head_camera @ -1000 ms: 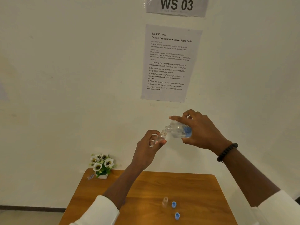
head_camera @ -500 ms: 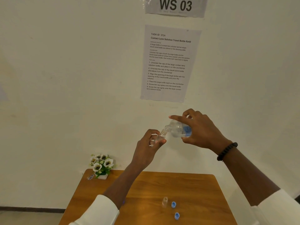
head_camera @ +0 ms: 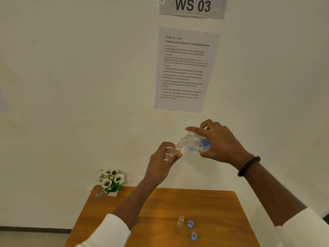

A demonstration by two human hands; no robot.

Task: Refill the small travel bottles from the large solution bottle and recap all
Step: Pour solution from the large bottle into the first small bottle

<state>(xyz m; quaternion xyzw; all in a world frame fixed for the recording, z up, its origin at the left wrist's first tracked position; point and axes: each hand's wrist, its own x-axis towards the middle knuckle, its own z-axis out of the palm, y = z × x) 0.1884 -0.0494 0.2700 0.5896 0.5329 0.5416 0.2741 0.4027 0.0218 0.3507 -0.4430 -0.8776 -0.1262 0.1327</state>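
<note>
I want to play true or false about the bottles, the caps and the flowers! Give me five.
1. The right hand holds the big bottle tipped over. True.
2. The left hand is empty. False: it holds a small bottle.
3. Two blue caps lie on the table. True.
4. The flowers stand at the table's right corner. False: at its far left corner.
5. The big bottle has its cap on. False: its neck is open.
</note>
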